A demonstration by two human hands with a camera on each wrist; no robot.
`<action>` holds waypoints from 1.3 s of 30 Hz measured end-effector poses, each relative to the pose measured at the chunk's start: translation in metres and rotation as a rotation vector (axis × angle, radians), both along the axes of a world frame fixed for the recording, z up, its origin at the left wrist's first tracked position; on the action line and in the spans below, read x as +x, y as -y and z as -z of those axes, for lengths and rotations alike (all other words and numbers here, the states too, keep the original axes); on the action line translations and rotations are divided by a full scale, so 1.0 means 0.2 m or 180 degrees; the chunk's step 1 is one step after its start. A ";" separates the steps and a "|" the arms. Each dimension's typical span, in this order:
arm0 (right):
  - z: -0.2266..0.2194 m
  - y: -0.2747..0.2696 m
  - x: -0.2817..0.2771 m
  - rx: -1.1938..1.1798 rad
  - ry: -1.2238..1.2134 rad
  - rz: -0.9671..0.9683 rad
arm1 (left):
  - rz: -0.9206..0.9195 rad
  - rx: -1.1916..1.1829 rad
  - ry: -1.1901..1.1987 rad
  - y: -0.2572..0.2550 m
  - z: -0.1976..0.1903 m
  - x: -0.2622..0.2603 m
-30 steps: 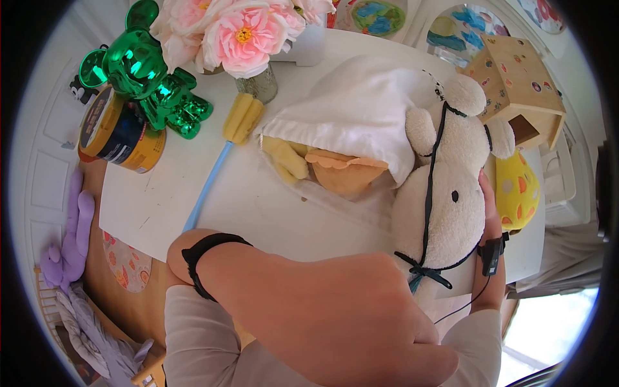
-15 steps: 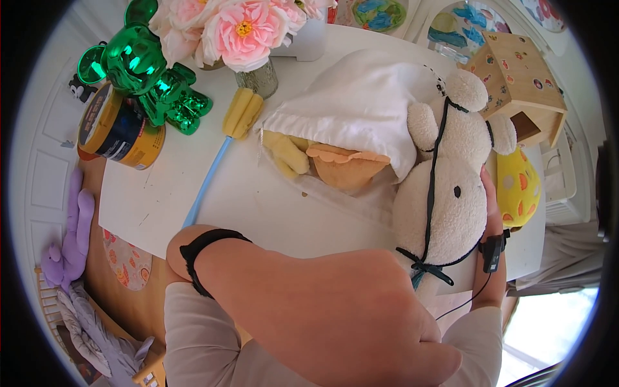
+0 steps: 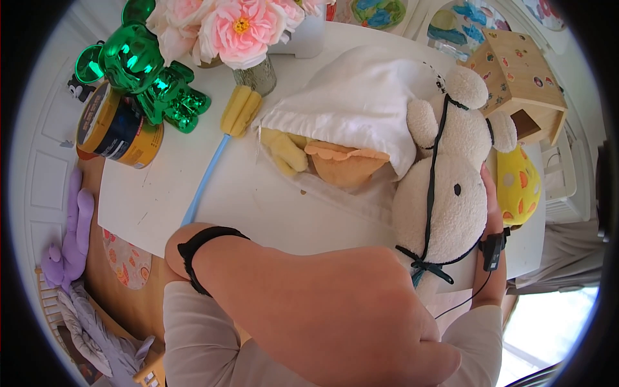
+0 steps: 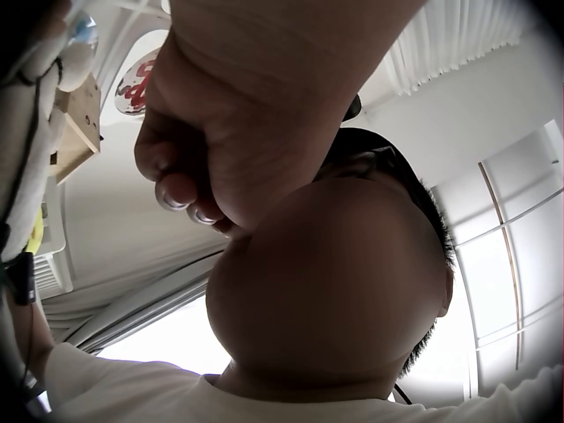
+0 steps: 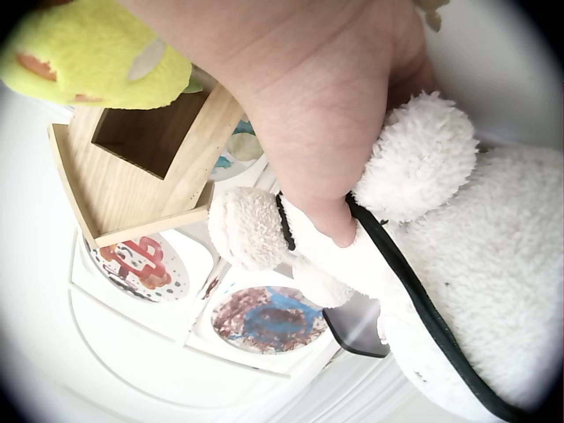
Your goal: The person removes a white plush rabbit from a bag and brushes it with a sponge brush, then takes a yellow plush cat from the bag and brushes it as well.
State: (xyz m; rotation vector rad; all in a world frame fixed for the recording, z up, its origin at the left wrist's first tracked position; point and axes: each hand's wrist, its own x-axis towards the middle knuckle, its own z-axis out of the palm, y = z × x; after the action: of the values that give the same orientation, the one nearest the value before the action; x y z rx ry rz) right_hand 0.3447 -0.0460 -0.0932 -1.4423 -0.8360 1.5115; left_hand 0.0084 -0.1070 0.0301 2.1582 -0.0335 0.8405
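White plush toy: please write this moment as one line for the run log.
right hand: holds white plush toy | left hand: fingers curled, no object visible | dark cord: around toy | white cloth: beside toy

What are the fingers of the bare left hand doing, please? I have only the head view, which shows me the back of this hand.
Observer: The left wrist view shows the fingers of the left hand curled in towards the palm.
Operator: Thank you. And the bare right hand, partly hidden by the cream, fluffy plush toy?
Observer: In the right wrist view, one of its digits presses the toy right beside a dark, thin cord.
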 end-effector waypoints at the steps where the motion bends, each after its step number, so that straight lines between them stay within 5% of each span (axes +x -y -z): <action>1: -0.01 0.00 -0.01 -0.0024 0.0001 0.0036 | -0.0009 -0.0015 0.0003 0.00 0.00 0.00; 9: -0.01 0.01 0.00 0.0002 0.0046 0.0031 | 0.0127 0.0234 0.0024 -0.03 -0.04 -0.01; 15: -0.02 0.01 -0.02 -0.0045 0.0022 0.0090 | -0.0003 -0.0547 0.0774 0.01 0.02 0.01; 24: -0.03 0.01 -0.04 -0.0022 -0.0012 0.0095 | 0.0160 0.0217 0.0235 -0.03 -0.04 -0.02; 27: -0.02 0.01 -0.02 -0.0005 -0.0014 0.0054 | 0.0081 -0.0338 0.0543 0.00 0.00 0.00; 31: -0.01 0.01 -0.02 -0.0054 0.0011 0.0056 | -0.0015 0.0109 -0.0049 -0.01 0.00 -0.01; 39: -0.04 0.02 -0.04 -0.0055 0.0128 0.0013 | -0.0003 -0.0244 -0.0003 -0.02 -0.06 -0.02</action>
State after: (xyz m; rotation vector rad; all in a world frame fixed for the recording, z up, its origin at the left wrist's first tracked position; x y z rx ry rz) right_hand 0.3365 -0.0493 -0.0858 -1.4906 -0.8455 1.4944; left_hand 0.0048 -0.1029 0.0422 2.0872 0.0003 0.8282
